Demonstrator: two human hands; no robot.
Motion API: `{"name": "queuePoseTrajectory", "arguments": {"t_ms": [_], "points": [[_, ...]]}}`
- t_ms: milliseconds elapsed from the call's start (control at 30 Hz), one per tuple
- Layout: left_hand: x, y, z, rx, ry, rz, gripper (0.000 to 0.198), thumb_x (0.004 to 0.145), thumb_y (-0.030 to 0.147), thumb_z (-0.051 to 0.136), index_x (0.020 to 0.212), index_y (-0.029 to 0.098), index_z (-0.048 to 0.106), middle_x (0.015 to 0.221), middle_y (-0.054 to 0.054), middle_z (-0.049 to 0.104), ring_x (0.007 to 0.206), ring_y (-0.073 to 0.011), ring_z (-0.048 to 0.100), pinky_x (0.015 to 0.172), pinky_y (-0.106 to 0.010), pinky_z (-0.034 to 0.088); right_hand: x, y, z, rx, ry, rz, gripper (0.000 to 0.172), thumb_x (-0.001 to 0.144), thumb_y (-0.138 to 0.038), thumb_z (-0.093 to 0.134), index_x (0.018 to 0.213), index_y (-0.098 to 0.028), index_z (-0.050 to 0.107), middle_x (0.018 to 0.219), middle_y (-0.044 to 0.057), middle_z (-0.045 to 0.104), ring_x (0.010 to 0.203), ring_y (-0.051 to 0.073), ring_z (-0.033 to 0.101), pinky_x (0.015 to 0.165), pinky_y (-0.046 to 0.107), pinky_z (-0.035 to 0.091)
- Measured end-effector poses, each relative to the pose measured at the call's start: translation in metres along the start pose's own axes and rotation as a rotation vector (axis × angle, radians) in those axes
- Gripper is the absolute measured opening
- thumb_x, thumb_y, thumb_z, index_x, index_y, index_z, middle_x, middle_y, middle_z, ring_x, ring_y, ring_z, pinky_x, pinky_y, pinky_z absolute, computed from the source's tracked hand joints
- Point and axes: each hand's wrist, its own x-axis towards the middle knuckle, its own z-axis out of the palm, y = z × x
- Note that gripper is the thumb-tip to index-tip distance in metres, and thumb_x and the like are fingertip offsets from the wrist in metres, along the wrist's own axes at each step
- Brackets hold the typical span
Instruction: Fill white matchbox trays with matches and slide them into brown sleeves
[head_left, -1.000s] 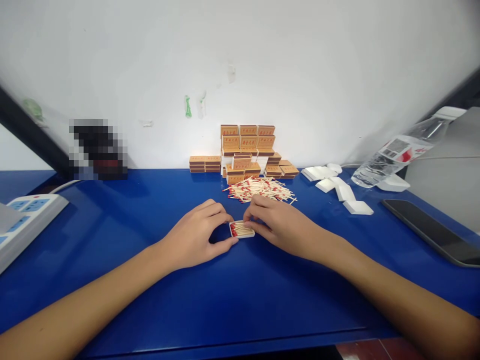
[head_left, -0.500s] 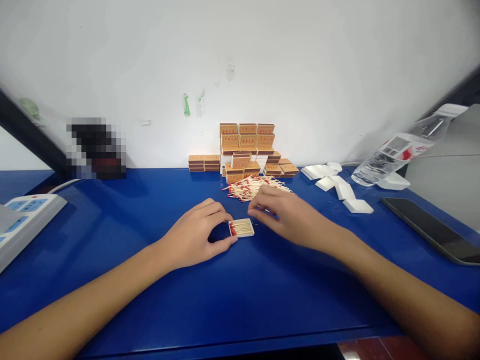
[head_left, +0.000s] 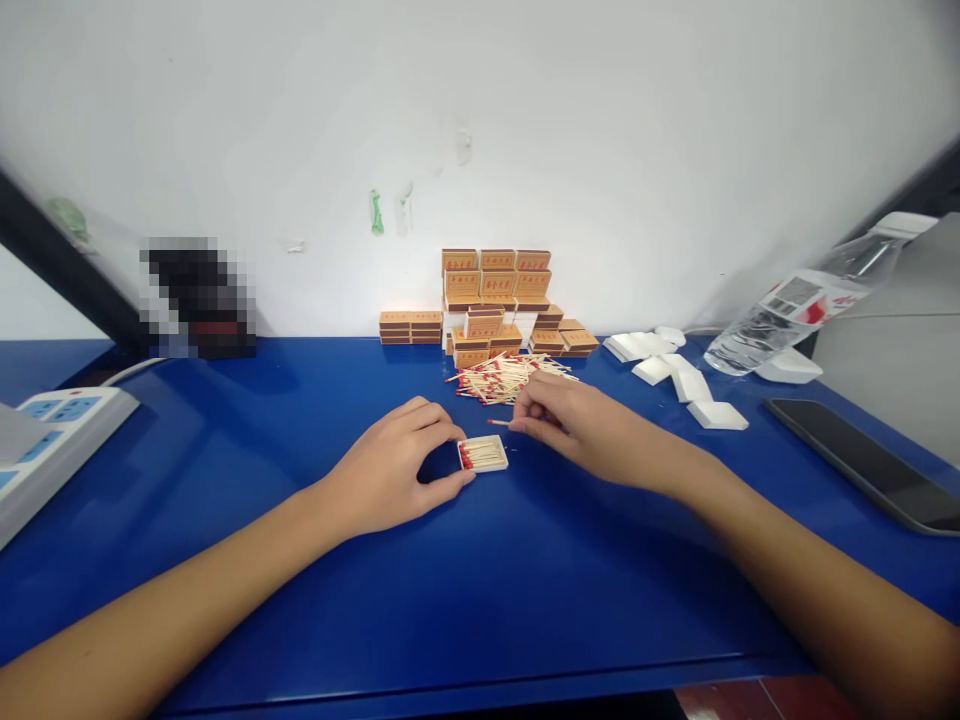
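A small white matchbox tray (head_left: 491,465) lies on the blue table, with several red-headed matches (head_left: 480,454) side by side in it. My left hand (head_left: 401,465) has thumb and forefinger closed on the tray's left end. Just above and right of the tray, my right hand (head_left: 559,420) pinches a single match (head_left: 500,423), its red head pointing left. Behind this hand is a loose heap of matches (head_left: 495,380), partly covered by my fingers.
Orange matchboxes (head_left: 495,285) are stacked against the wall behind the heap. White trays (head_left: 686,380), a tilted plastic bottle (head_left: 802,300) and a phone (head_left: 862,460) are on the right. A power strip (head_left: 67,440) and a pixelated dark object (head_left: 199,300) are at left.
My right hand has shifted slightly right, and a match now shows between its fingertips. The left hand and the tray have stayed in place.
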Motion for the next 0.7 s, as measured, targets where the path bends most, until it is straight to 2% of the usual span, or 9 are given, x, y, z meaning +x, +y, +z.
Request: {"name": "queuePoseTrajectory", "arguments": {"t_ms": [100,167,333,500,700], "points": [[0.000,0.001,0.000,-0.004,-0.005,0.004,0.024,0.097,0.035,0.072,0.115,0.019,0.071,0.108,-0.010,0.072,0.104,-0.0279,0.065,0.094,-0.047,0.057,-0.001,-0.015,0.008,0.019,-0.024,-0.069,0.015,0.107,-0.030,0.055,0.098,-0.021,0.062,0.104,0.007,0.067,0.085,0.019,0.061,0.074,0.032,0.045],[0.001,0.001,-0.001,-0.001,-0.004,0.005,0.024,0.098,0.035,0.072,0.116,0.020,0.071,0.108,-0.010,0.072,0.105,-0.0281,0.065,0.094,-0.047,0.057,0.000,-0.016,0.009,0.016,-0.024,-0.093,0.014,0.107,-0.029,0.055,0.098,-0.021,0.064,0.103,0.007,0.067,0.084,0.019,0.061,0.074,0.032,0.045],[0.000,0.003,-0.002,-0.027,0.046,0.032,0.023,0.098,0.034,0.072,0.115,0.019,0.071,0.108,-0.009,0.073,0.103,-0.0264,0.066,0.094,-0.045,0.057,0.004,0.017,0.001,-0.077,0.160,-0.003,0.013,0.104,-0.028,0.057,0.097,-0.020,0.065,0.095,0.006,0.065,0.083,0.020,0.060,0.074,0.032,0.043],[0.000,0.003,-0.001,-0.049,0.084,0.054,0.024,0.098,0.033,0.072,0.117,0.018,0.071,0.109,-0.010,0.073,0.103,-0.0254,0.065,0.094,-0.045,0.058,0.011,0.039,0.004,-0.090,0.088,0.054,0.012,0.101,-0.028,0.058,0.094,-0.020,0.063,0.095,0.006,0.061,0.082,0.020,0.057,0.073,0.032,0.042],[0.000,0.002,0.000,-0.018,0.050,0.028,0.024,0.097,0.034,0.072,0.116,0.019,0.073,0.108,-0.010,0.073,0.104,-0.0268,0.066,0.095,-0.047,0.058,0.011,0.028,0.001,-0.067,0.057,0.027,0.018,0.105,-0.029,0.050,0.091,-0.021,0.057,0.096,0.007,0.061,0.085,0.021,0.056,0.075,0.034,0.044]]}}
